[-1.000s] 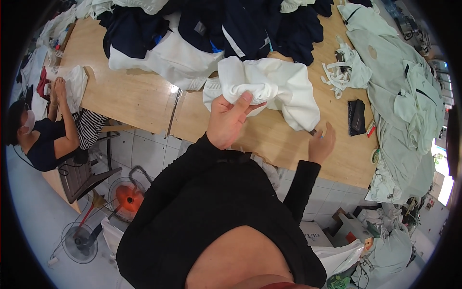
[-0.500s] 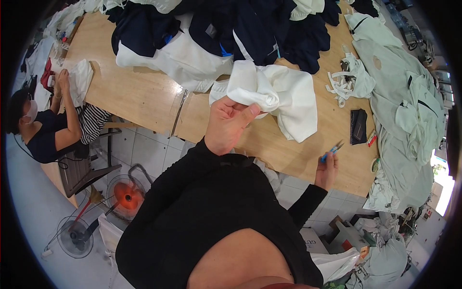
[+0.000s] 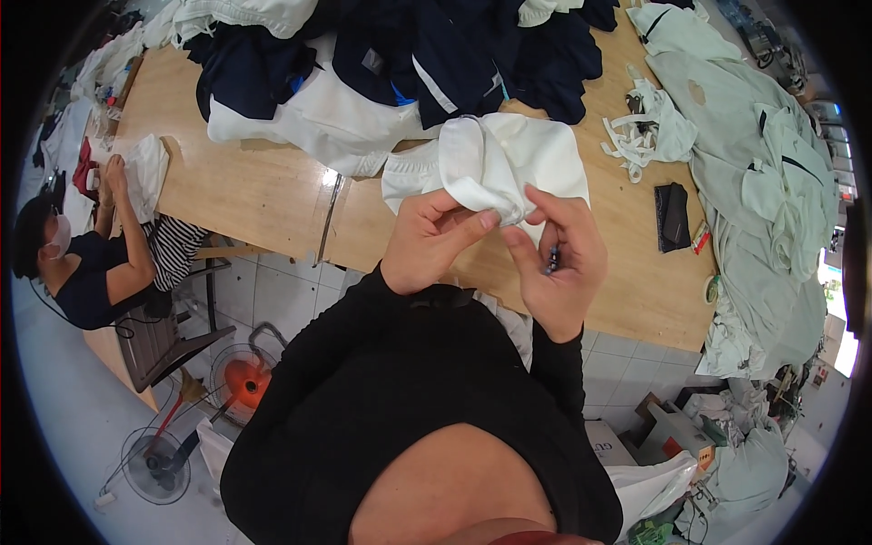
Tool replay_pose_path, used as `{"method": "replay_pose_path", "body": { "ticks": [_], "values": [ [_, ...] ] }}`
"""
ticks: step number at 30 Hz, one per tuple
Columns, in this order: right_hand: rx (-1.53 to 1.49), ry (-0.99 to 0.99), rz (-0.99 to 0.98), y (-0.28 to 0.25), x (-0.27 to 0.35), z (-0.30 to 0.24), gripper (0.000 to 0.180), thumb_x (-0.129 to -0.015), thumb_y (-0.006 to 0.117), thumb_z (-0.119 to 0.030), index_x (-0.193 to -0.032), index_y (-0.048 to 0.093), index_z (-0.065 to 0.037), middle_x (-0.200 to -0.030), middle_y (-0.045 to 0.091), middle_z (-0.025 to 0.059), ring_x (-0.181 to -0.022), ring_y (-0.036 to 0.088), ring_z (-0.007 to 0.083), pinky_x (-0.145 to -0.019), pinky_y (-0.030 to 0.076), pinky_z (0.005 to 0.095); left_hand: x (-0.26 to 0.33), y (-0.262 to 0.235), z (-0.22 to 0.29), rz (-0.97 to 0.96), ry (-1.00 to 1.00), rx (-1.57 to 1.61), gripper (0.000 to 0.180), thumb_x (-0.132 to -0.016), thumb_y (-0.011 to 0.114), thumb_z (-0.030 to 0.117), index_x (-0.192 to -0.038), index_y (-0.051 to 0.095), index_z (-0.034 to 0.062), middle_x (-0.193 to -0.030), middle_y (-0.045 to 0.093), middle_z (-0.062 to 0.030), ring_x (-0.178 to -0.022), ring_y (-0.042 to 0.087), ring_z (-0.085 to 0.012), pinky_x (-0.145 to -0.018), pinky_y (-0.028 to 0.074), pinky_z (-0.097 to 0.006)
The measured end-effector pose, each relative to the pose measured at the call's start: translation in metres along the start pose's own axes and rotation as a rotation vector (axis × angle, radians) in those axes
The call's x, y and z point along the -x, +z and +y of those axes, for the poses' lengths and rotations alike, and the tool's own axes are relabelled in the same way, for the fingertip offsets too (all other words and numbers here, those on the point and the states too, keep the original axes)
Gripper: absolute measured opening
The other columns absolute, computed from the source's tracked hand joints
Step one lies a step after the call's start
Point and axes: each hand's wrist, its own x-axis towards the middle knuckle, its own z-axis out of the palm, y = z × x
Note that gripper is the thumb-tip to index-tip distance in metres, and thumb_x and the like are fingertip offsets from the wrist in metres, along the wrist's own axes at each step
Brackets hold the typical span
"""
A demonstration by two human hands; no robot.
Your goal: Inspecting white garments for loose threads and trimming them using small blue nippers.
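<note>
In front of me a white garment (image 3: 540, 150) lies partly on the wooden table, with a gathered elastic edge at its left. My left hand (image 3: 425, 243) is closed on the near folded edge of it, thumb on top. Beside it, my right hand (image 3: 570, 265) has its thumb and index finger at the same edge; whether they pinch the cloth is hard to make out. Small thread snips (image 3: 552, 260) are tucked in the right palm under the curled fingers, mostly hidden.
Dark navy and white garments (image 3: 363, 64) are heaped at the table's (image 3: 245, 191) far side. White straps (image 3: 636, 136), a black pouch (image 3: 672, 218) and pale green cloth (image 3: 754, 209) lie to the right. A co-worker (image 3: 100, 254) sits at the left, near floor fans (image 3: 245, 381).
My right hand has come in from the right to the white garment's edge, the snips now folded into the palm. The garment's fold has been turned in my left hand.
</note>
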Motion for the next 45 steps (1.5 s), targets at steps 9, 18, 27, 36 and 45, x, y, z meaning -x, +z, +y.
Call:
{"method": "replay_pose_path", "body": {
  "ticks": [9,18,27,36,45],
  "values": [
    [-0.287,0.131,0.241,-0.018,0.010,0.029,0.007,-0.100,0.072,0.001,-0.097,0.067,-0.003,-0.085,0.060,0.0002,-0.070,0.051,0.0072,-0.058,0.036,0.0254,0.001,-0.003,0.000,-0.022,-0.080,-0.244,0.030,-0.106,0.074,0.009,-0.131,0.073,-0.0062,-0.119,0.078,-0.0053,-0.110,0.069,-0.0090,-0.096,0.055,-0.026],
    [-0.050,0.139,0.068,0.000,0.018,0.008,0.022,-0.092,0.080,0.003,-0.112,0.073,-0.005,-0.081,0.059,-0.0025,-0.062,0.040,0.0043,-0.055,0.030,0.0248,-0.003,-0.002,-0.004,-0.046,-0.017,-0.154,0.031,-0.107,0.073,0.009,-0.133,0.071,-0.0063,-0.122,0.077,-0.0056,-0.112,0.069,-0.0093,-0.096,0.055,-0.026],
    [-0.297,0.269,0.400,-0.020,0.019,0.060,0.015,-0.091,0.075,0.006,-0.097,0.066,-0.005,-0.081,0.061,0.0058,-0.067,0.051,0.0144,-0.061,0.038,0.0280,-0.004,-0.007,0.000,0.050,0.035,-0.149,0.031,-0.106,0.072,0.006,-0.135,0.070,-0.0047,-0.123,0.077,-0.0043,-0.114,0.067,-0.0085,-0.100,0.055,-0.028],
    [0.240,-0.191,0.182,0.036,0.002,0.028,0.018,-0.088,0.081,0.007,-0.102,0.078,-0.003,-0.087,0.066,0.0094,-0.067,0.054,0.0193,-0.058,0.038,0.0322,-0.022,-0.016,-0.042,0.018,0.000,-0.092,0.020,-0.109,0.071,0.013,-0.123,0.074,-0.0015,-0.107,0.073,0.0030,-0.098,0.062,-0.0037,-0.083,0.053,-0.025],
    [0.057,0.011,0.029,0.065,-0.021,0.044,0.008,-0.099,0.070,0.003,-0.094,0.065,-0.001,-0.086,0.058,0.0039,-0.068,0.050,0.0117,-0.059,0.038,0.0281,-0.028,-0.053,-0.027,0.044,-0.096,-0.115,0.019,-0.108,0.072,0.017,-0.117,0.075,0.0013,-0.104,0.075,0.0000,-0.094,0.063,-0.0061,-0.082,0.051,-0.025]
  ]
}}
